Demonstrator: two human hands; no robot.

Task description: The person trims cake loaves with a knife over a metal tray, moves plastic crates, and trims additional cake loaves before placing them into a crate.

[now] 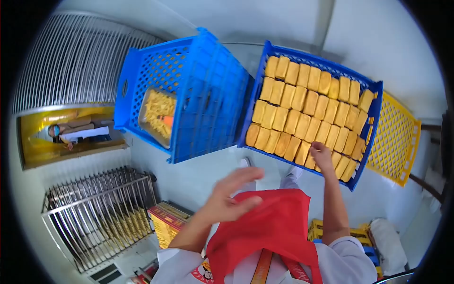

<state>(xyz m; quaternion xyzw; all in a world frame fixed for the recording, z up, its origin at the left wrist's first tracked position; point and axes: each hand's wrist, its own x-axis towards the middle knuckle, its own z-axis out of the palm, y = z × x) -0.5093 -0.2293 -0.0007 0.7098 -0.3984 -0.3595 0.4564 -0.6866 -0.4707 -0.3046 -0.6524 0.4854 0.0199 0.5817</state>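
Observation:
Several rows of small golden bread loaves (291, 98) fill a blue crate (302, 166) in front of me. My right hand (322, 155) reaches over the crate's near side, fingers pinched down at a loaf in the nearest row. The hand covers part of that loaf and its neighbours. Raised over the floor short of the crate, my left hand (232, 195) has its fingers stretched out and the thumb apart, holding nothing.
Stacked blue crates (208, 94) stand left of the loaves, with a tray of yellow strips (158, 111) in one. A yellow crate (395, 137) lies at right. Metal racks (99, 213) line the left, and a person (80, 130) shows through an opening.

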